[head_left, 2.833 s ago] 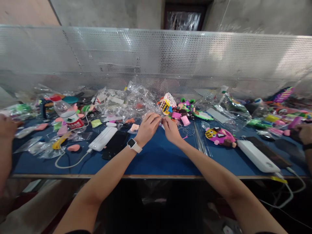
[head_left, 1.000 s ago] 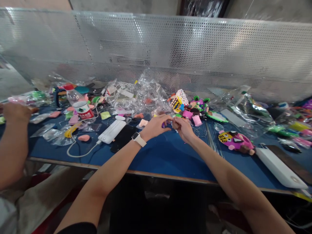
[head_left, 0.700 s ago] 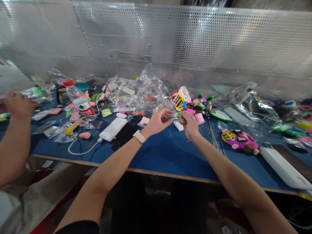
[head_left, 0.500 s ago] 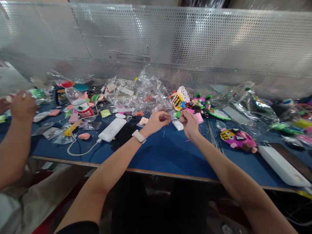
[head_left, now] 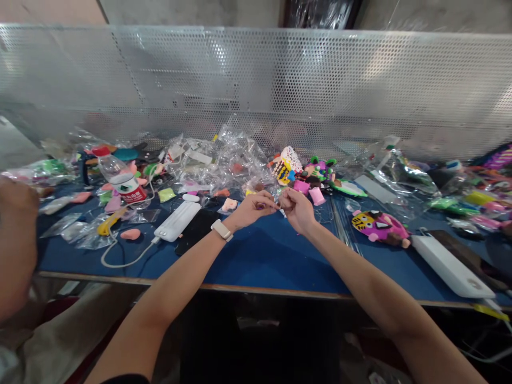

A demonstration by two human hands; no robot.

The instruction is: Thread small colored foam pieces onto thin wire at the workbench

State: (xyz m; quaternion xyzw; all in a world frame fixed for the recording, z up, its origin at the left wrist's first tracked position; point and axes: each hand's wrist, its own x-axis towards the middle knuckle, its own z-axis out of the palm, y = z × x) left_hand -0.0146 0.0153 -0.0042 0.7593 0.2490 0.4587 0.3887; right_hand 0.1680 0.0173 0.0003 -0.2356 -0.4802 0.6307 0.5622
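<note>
My left hand [head_left: 253, 209] and my right hand [head_left: 296, 210] meet fingertip to fingertip above the blue table [head_left: 256, 261]. Both are closed in a pinch. A tiny pale sliver shows between the fingertips, too small to name. Just behind my right hand lie a magenta clay piece [head_left: 301, 186] and a pink clay packet [head_left: 317, 196]. Further back are a yellow-and-black striped clay figure with a sprinkled white top [head_left: 290, 159] and a green-and-purple clay figure [head_left: 321, 169]. A peach clay piece [head_left: 229, 205] rests by my left hand.
Clear plastic wrappers [head_left: 236, 154] pile against a perforated metal screen [head_left: 240, 80]. At left stand a red-capped bottle [head_left: 120, 176] and a cabled white power bank [head_left: 177, 221] beside a dark phone [head_left: 198, 231]. A pink tiger-faced clay piece [head_left: 380, 228] lies right. A co-worker's arm [head_left: 16, 245] enters at left.
My hands, apart half a second ago, have come together at the fingertips. The view has tilted up and shifted slightly right. The co-worker's hand has moved toward the left edge.
</note>
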